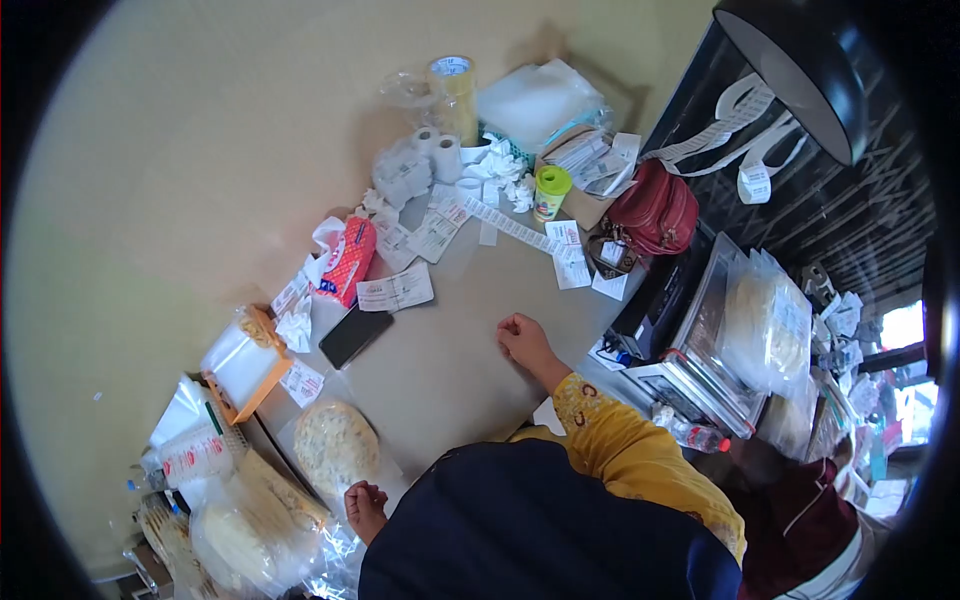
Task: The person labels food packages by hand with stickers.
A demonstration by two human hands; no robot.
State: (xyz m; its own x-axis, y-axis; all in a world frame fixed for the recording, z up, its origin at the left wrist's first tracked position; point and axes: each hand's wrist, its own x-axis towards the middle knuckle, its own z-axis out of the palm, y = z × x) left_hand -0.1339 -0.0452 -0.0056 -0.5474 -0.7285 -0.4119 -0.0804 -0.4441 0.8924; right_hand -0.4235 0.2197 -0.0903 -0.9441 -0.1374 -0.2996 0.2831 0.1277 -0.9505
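Over the grey table, my right hand is loosely closed, its fingers curled, with nothing seen in it. It emerges from a yellow patterned sleeve. At the lower left, my left hand has its fingers curled in and shows no object. Just above that hand lies a round, flat, speckled item, pale and apparently in clear plastic. A black phone rests between the two hands and the far papers, beside a white printed slip.
A red tissue pack, tape rolls, a green-lidded cup and a dark red bag line the far side. Stacked folders and a bottle stand right. Bagged goods fill the lower left. A person in maroon is lower right.
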